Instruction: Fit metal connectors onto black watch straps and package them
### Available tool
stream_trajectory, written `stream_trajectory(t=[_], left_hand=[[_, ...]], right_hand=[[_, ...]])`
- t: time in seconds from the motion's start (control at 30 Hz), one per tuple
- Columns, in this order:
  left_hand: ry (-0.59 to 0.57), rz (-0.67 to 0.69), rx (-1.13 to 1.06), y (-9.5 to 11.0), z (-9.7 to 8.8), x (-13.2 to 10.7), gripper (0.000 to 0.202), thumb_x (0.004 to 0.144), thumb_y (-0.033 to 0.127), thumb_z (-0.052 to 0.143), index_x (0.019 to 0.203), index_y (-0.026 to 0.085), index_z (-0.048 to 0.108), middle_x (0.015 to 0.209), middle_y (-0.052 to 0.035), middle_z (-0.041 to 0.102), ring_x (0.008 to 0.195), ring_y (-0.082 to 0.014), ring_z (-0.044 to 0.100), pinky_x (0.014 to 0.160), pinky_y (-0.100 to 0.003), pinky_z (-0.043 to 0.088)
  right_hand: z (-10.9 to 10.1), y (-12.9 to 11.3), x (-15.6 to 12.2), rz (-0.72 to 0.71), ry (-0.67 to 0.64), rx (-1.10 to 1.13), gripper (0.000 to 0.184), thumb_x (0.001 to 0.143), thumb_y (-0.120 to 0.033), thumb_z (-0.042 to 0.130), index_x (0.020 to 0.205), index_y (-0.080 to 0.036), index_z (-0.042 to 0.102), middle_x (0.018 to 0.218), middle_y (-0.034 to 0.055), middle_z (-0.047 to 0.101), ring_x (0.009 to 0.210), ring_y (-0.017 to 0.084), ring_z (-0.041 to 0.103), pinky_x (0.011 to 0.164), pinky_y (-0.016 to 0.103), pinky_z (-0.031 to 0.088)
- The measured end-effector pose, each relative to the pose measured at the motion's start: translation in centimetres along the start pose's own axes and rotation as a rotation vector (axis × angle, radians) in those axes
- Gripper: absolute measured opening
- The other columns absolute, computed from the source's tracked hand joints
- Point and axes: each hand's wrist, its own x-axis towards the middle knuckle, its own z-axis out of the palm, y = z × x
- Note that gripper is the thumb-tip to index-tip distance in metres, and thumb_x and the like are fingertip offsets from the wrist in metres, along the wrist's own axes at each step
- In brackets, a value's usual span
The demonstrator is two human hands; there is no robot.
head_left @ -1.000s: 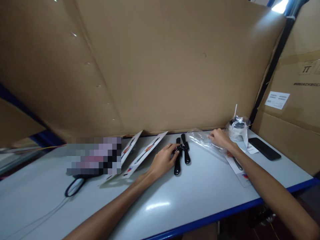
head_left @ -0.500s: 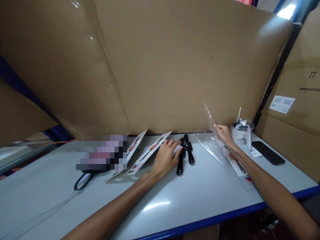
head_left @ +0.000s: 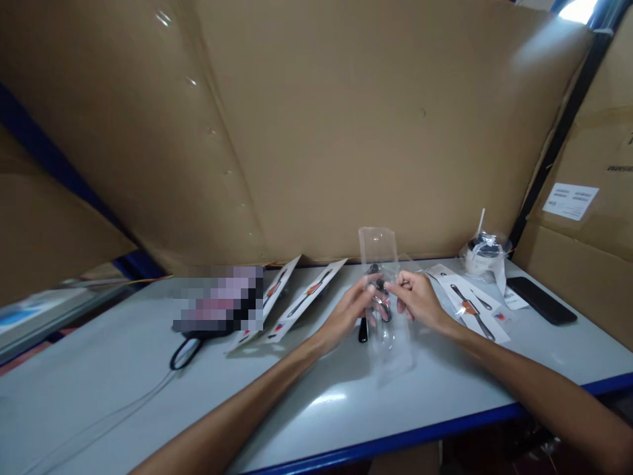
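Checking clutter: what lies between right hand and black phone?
Head view: between the right hand and black phone, the flat printed card, then the white paper slip.

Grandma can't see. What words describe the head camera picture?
A right hand holds a thin, clear plastic shell, with the left hand at its other edge, in front of shiny black handles over a pale grey table. Two tilted white printed cards stand to the left; another white printed card and a flat black rectangular object lie to the right.
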Motion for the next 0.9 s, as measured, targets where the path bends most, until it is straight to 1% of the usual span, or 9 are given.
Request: stream_trajectory(t=[0.1, 0.17, 0.27, 0.33, 0.4, 0.47, 0.57, 0.73, 0.9], left_hand=[[0.044, -0.04, -0.021, 0.4, -0.1, 0.1, 0.067, 0.083, 0.051, 0.072, 0.136, 0.014, 0.054, 0.085, -0.0085, 0.074, 0.064, -0.0218, 0.07, 0.057, -0.032, 0.054], [0.19, -0.015, -0.059, 0.8, -0.7, 0.4, 0.055, 0.084, 0.047, 0.067, 0.126, 0.013, 0.058, 0.072, -0.005, 0.071, 0.054, -0.0203, 0.067, 0.05, -0.029, 0.05], [0.486, 0.092, -0.096, 1.4, -2.3, 1.0, 0.036, 0.086, 0.036, 0.061, 0.115, 0.015, 0.059, 0.063, -0.0017, 0.068, 0.051, -0.0181, 0.065, 0.049, -0.027, 0.049], [0.585, 0.119, -0.11, 1.7, -3.2, 1.3, 0.029, 0.086, 0.032, 0.058, 0.112, 0.017, 0.057, 0.063, -0.001, 0.068, 0.05, -0.0168, 0.065, 0.05, -0.026, 0.05], [0.599, 0.115, -0.104, 1.7, -3.6, 1.4, 0.029, 0.086, 0.031, 0.057, 0.112, 0.018, 0.056, 0.066, -0.0011, 0.07, 0.051, -0.0165, 0.065, 0.05, -0.026, 0.05], [0.58, 0.111, -0.087, 1.5, -3.6, 1.5, 0.034, 0.085, 0.033, 0.058, 0.116, 0.018, 0.056, 0.069, -0.0022, 0.071, 0.053, -0.0172, 0.067, 0.05, -0.026, 0.051], [0.573, 0.102, -0.087, 1.3, -3.6, 1.5, 0.039, 0.084, 0.032, 0.058, 0.12, 0.017, 0.055, 0.072, -0.0033, 0.071, 0.055, -0.0184, 0.069, 0.05, -0.027, 0.052], [0.586, 0.08, -0.102, 1.2, -3.7, 1.7, 0.04, 0.083, 0.027, 0.06, 0.121, 0.015, 0.055, 0.072, -0.0036, 0.071, 0.056, -0.0181, 0.07, 0.051, -0.027, 0.053], [0.556, 0.046, -0.073, 0.4, -3.4, 1.8, 0.04, 0.084, 0.025, 0.056, 0.123, 0.015, 0.055, 0.072, -0.0036, 0.071, 0.056, -0.0178, 0.07, 0.052, -0.027, 0.054]], right_hand=[[0.0, 0.6, 0.4, 0.001, -0.049, 0.022, 0.046, 0.087, -0.065, 0.058, 0.072, -0.021, 0.053, 0.053, -0.0039, 0.057, 0.034, 0.011, 0.049, 0.033, 0.022, 0.032], [0.0, 0.9, 0.6, -0.007, -0.059, -0.016, 0.044, 0.096, -0.057, 0.047, 0.078, -0.019, 0.059, 0.061, -0.0005, 0.062, 0.043, 0.013, 0.056, 0.039, 0.023, 0.038], [-0.1, 1.2, 0.5, -0.156, -0.021, -0.318, 0.031, 0.1, -0.033, 0.048, 0.081, -0.017, 0.066, 0.073, 0.0032, 0.066, 0.063, 0.014, 0.062, 0.06, 0.026, 0.047], [0.0, 1.3, -0.1, -0.302, -0.042, -0.607, 0.022, 0.098, -0.023, 0.052, 0.089, -0.017, 0.072, 0.086, 0.0059, 0.069, 0.08, 0.017, 0.063, 0.076, 0.031, 0.048], [0.4, 1.2, -1.0, -0.404, -0.129, -0.817, 0.022, 0.1, -0.025, 0.055, 0.109, -0.02, 0.074, 0.104, 0.009, 0.068, 0.097, 0.022, 0.061, 0.083, 0.035, 0.048], [0.8, 1.0, -1.9, -0.461, -0.243, -0.917, 0.027, 0.102, -0.032, 0.055, 0.121, -0.024, 0.072, 0.115, 0.0108, 0.064, 0.107, 0.024, 0.057, 0.087, 0.037, 0.048], [1.2, 0.8, -2.3, -0.497, -0.342, -0.993, 0.029, 0.104, -0.039, 0.053, 0.119, -0.025, 0.074, 0.112, 0.0102, 0.063, 0.108, 0.025, 0.056, 0.091, 0.039, 0.048], [0.9, 1.1, -1.5, -0.434, -0.229, -1.153, 0.039, 0.1, -0.049, 0.056, 0.1, -0.016, 0.076, 0.1, 0.0132, 0.069, 0.101, 0.029, 0.061, 0.084, 0.04, 0.049], [1.1, 1.3, -1.3, -0.25, -0.168, -1.18, 0.047, 0.094, -0.057, 0.06, 0.112, -0.014, 0.071, 0.102, 0.0155, 0.073, 0.088, 0.028, 0.069, 0.077, 0.039, 0.05]])
